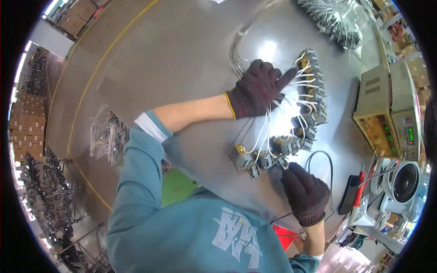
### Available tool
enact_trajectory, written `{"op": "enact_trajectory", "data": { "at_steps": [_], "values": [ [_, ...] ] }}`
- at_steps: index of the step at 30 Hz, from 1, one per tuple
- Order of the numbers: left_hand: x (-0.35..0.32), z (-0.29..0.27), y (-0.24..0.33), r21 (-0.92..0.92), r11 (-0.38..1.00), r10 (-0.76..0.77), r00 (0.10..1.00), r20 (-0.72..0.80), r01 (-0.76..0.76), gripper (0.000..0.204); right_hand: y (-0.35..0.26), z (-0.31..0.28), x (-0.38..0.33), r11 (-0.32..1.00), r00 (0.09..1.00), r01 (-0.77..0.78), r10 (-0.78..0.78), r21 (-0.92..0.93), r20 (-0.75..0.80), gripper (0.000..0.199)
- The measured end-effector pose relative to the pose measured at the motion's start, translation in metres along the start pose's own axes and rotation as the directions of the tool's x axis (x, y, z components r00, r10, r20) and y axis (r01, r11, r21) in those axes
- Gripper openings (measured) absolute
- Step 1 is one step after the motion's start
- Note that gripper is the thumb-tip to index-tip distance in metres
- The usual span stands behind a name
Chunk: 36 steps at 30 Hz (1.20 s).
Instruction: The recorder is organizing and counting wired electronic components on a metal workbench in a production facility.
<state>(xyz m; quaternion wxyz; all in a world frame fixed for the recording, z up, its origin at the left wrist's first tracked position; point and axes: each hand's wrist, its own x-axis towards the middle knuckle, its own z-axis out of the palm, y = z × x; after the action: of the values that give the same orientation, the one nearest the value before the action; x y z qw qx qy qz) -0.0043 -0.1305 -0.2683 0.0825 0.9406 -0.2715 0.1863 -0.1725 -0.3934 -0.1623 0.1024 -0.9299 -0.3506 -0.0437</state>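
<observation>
At the left edge of the metal worktable [182, 59] lay a loose bundle of wire leads [105, 136], well apart from the work. Further right, the person's left hand [257, 88], in a dark knit glove, reached out with fingers spread flat over the white leads of a curved row of small wired components [312, 91], the forefinger stretched toward the row's upper end; it pressed rather than gripped. Below, the right hand [304, 193], gloved alike, was curled near the row's lower end [255, 159]; whether it pinched a part or a lead could not be told. Thick gloves probably dulled touch, so a snagged lead could drag neighbouring pieces out of line or off the table. At the far right stood a test instrument [387, 109], a small fan [405, 182] and red-handled tools [359, 193]; the black cable [318, 157] near the right hand might catch a sleeve.
</observation>
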Motion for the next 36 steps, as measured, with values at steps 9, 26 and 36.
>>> {"op": "enact_trajectory", "data": {
  "at_steps": [9,26,36],
  "values": [
    [-0.007,-0.038,-0.026,-0.064,0.933,0.36,0.927,0.105,-0.355,0.073,-0.001,-0.007,0.008,0.996,0.988,0.021,-0.007,-0.09,0.152,0.034],
    [-0.03,-0.074,0.029,-0.508,0.689,0.647,0.754,0.11,-0.517,0.123,0.013,-0.013,0.017,0.993,0.98,0.049,-0.028,-0.104,0.197,0.034],
    [-0.043,-0.071,0.047,-0.279,0.754,0.634,0.77,0.069,-0.595,0.094,0.018,-0.02,0.002,0.996,0.997,0.067,-0.064,-0.063,0.041,0.032]
  ]
}}
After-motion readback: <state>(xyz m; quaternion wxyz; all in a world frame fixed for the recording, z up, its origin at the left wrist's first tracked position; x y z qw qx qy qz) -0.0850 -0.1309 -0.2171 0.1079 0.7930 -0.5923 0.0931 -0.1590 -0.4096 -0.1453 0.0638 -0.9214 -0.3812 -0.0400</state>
